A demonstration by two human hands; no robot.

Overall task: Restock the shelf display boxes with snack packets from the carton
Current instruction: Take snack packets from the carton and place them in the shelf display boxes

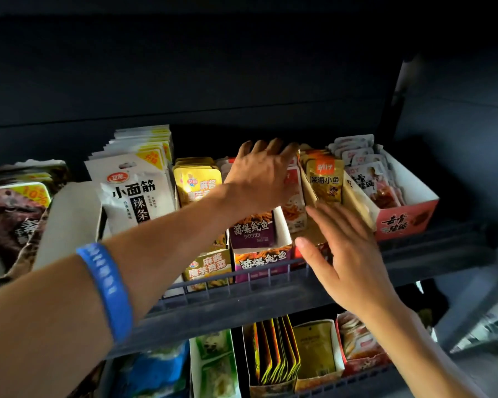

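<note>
The left hand (263, 173), its forearm wearing a blue rubber wristband (107, 291), is reaching over the dark metal shelf (242, 300) and lying across the packets in the purple cardboard display box (260, 262); its fingers (270, 146) are stretching back over the packet tops, and I cannot tell whether they are gripping any. The right hand (345, 254) is hovering with fingers spread and relaxed, holding nothing, in front of the tan cardboard display box (314, 196) of golden-brown foil snack packets (325, 179). Just right of that is sitting a red-and-white cardboard display box (406, 219) (filled with pale packets). Tall white packets (133, 191) are standing at the left, beside yellow packets (197, 179).
</note>
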